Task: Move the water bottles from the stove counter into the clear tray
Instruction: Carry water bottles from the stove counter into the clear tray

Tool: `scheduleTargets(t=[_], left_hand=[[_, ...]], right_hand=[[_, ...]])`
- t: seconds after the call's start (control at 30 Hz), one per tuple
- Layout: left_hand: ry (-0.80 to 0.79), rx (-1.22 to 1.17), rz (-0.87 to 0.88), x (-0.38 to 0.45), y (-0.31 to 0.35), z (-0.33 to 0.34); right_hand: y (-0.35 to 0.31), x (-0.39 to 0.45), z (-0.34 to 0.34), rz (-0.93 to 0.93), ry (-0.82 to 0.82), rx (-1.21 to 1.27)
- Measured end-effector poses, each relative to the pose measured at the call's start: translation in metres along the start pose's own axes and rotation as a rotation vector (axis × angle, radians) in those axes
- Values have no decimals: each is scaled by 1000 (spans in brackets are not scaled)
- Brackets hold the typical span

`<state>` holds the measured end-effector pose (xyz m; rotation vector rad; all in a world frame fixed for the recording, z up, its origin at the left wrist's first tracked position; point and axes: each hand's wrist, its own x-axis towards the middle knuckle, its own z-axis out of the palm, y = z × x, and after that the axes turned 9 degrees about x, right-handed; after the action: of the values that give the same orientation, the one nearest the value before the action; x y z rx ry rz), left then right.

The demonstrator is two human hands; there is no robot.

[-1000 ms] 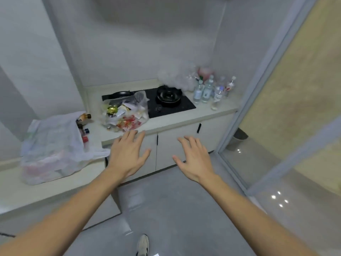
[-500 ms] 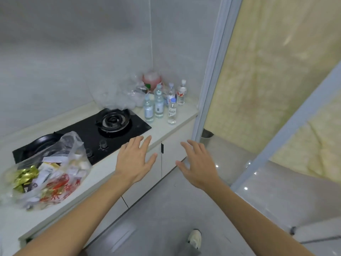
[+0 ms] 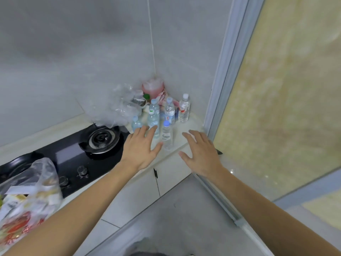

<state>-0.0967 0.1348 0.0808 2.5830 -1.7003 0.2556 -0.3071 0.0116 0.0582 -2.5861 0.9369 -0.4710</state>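
Head view: both hands (image 3: 140,148) spread, empty.

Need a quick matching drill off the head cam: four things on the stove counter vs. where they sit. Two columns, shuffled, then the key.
Things
1. blue-capped bottle
2. white-capped bottle
3. gas burner
4. snack bag

Places
A. far left, near edge of the counter
B. nearest the door frame, at the back
C. between the two open hands, by the counter edge
D. on the black hob, left of the bottles

Pairs: 1-C, 2-B, 3-D, 4-A
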Motion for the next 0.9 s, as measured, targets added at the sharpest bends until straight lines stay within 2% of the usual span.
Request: scheduleTargets(t=[0.3, 0.43, 0.53, 0.67, 0.9], left_hand=[[43, -116, -76, 139, -14, 44], [41, -178, -54, 222, -8, 73], [-32, -217, -49, 276, -4, 93], [-215, -203, -50, 333, -5, 120], [-372, -65, -33, 378, 8, 151]], right_hand=[[67, 154, 18, -58, -55, -76], [99, 232, 29, -33, -69, -106], [119, 291, 33, 15, -74, -119], [145, 353, 43, 67, -139, -162], [179, 394, 70, 57, -281, -152]])
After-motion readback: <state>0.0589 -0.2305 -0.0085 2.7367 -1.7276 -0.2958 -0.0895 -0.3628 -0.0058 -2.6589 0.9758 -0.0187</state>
